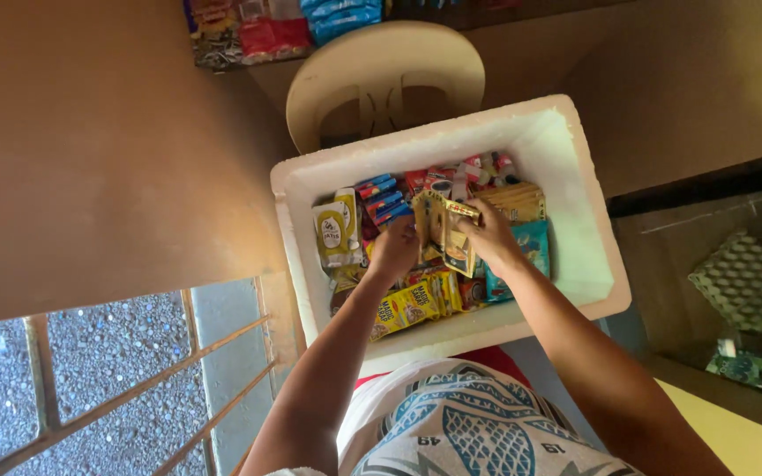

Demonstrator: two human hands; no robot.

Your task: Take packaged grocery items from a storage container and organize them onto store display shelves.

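I see both hands gripping a strip of tan sachet packets (448, 231): my left hand (396, 247) and right hand (491, 236), over the white foam box (594, 264) of snacks.

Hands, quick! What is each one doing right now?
Left hand: closed on the gold sachet strip over the white foam box.
Right hand: closed on the same gold sachet strip.
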